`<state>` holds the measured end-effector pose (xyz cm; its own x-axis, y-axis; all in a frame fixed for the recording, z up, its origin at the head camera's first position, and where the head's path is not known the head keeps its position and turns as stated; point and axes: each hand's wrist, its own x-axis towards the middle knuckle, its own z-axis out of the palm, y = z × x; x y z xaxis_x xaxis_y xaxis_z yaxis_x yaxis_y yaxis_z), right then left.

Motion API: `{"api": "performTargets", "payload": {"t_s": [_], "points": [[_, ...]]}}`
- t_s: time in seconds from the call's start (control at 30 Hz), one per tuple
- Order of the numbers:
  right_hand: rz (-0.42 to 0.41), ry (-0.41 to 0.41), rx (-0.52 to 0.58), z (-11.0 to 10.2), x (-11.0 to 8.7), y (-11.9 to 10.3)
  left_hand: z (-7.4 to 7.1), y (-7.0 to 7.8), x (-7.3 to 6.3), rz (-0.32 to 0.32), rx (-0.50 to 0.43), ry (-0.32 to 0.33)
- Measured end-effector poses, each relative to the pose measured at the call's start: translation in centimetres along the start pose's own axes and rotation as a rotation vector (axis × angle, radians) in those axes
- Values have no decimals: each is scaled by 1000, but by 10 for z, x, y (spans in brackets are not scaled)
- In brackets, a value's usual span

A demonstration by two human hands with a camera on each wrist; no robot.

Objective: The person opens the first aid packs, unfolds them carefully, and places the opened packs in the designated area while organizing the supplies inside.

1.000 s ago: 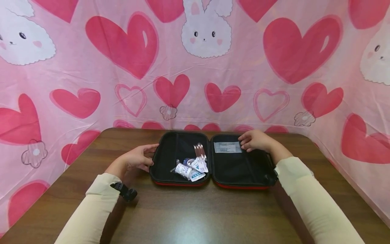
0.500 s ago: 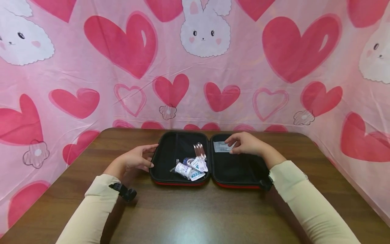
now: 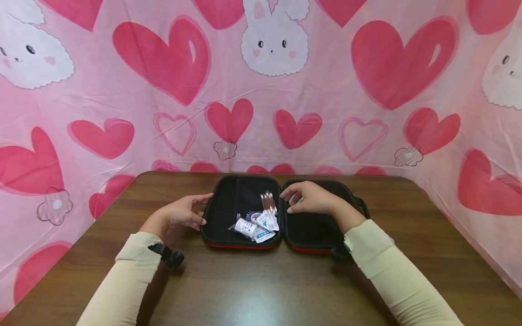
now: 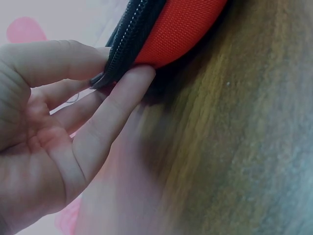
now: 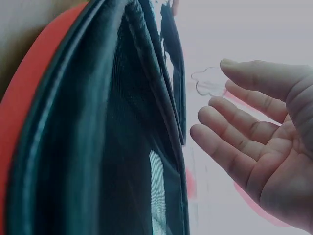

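An open black zip case point(image 3: 244, 181) with a red shell lies spread flat on the wooden table. In its left half are a white roll point(image 3: 245, 227) in clear wrap, blue-and-white packets point(image 3: 265, 234) and a bundle of slim brown-tipped sticks point(image 3: 268, 202). My left hand point(image 3: 183, 212) touches the case's left side, its thumb against the red shell point(image 4: 176, 36) and other fingers at the zipper point(image 4: 124, 46). Over the right half hovers my right hand point(image 3: 311, 199), fingers loosely bent, nothing between them, near the hinge. It mostly hides a pale flat packet lying there.
The brown wooden table point(image 3: 253, 290) spreads in front of the case and to both sides. Behind its far edge hangs a pink cloth point(image 3: 261, 131) with hearts and rabbits. A dark strap with a camera point(image 3: 167, 256) sits on the left wrist.
My right hand has moved left across the case's right half, from its far right corner to near the hinge, now covering the pale packet. My left hand has stayed on the left side.
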<state>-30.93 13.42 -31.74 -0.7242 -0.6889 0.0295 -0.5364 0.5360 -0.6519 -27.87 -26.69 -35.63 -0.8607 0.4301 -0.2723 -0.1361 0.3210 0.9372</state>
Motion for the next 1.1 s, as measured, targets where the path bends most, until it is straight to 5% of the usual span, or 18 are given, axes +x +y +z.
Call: {"api": "performTargets", "payload": {"t_s": [0.83,1.1], "points": [[-75,-70,-57,61,16,-40,11,2,0,-24,112,52],[-103,-49,-151,77,21,-46,12,2,1,-29,114,62]]}}
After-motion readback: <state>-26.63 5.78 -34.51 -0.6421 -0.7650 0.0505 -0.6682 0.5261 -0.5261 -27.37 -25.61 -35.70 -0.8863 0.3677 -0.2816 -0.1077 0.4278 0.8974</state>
